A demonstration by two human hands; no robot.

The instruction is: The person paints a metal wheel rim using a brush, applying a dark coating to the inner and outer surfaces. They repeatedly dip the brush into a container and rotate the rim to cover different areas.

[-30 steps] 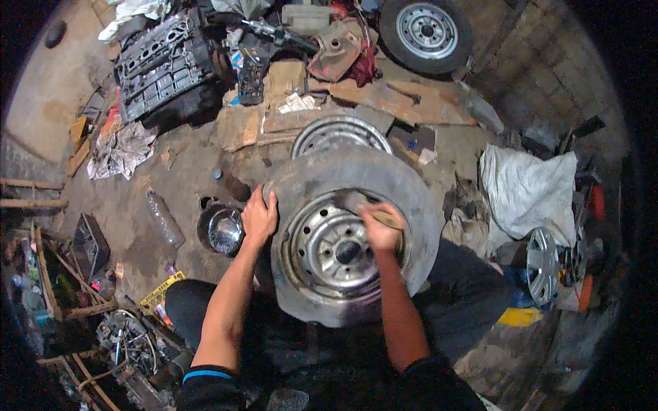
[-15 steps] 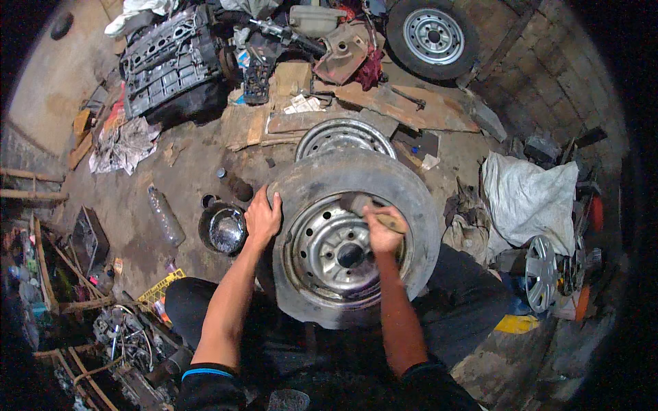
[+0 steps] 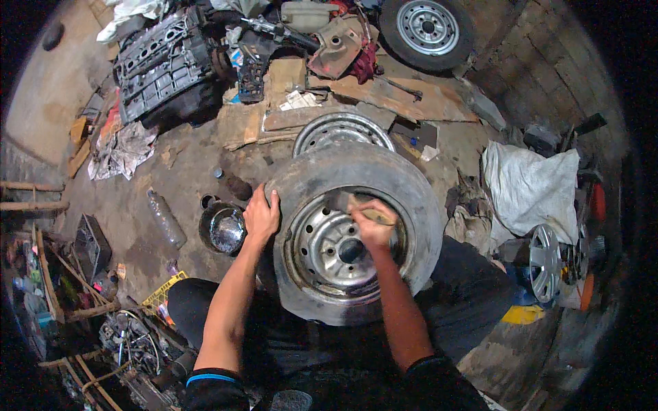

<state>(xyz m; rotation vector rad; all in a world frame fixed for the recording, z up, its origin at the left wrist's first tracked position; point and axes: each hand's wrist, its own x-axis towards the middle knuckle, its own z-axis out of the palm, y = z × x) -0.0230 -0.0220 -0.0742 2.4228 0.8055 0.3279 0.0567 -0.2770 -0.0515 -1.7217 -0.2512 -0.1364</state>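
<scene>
A grey, dusty tyre (image 3: 419,195) on a worn silver steel wheel rim (image 3: 310,264) leans between my legs. My left hand (image 3: 261,215) holds the tyre's left edge, fingers along its side and thumb raised. In my right hand (image 3: 373,229) is a brush (image 3: 382,217) with a pale wooden handle, closed in my fingers. Its blurred bristles touch or hover over the upper part of the rim; I cannot tell which. Just left of my left hand stands a dark pot (image 3: 224,227) with shiny liquid inside.
A bare steel rim (image 3: 343,130) lies behind the tyre. Beyond are an engine block (image 3: 164,65) and another wheel (image 3: 428,27). A plastic bottle (image 3: 166,218) lies at left; at right are a white sack (image 3: 528,185) and a hubcap (image 3: 544,264).
My right hand has moved the brush a little left along the upper rim. My left hand stays on the tyre. The whole view has shifted slightly.
</scene>
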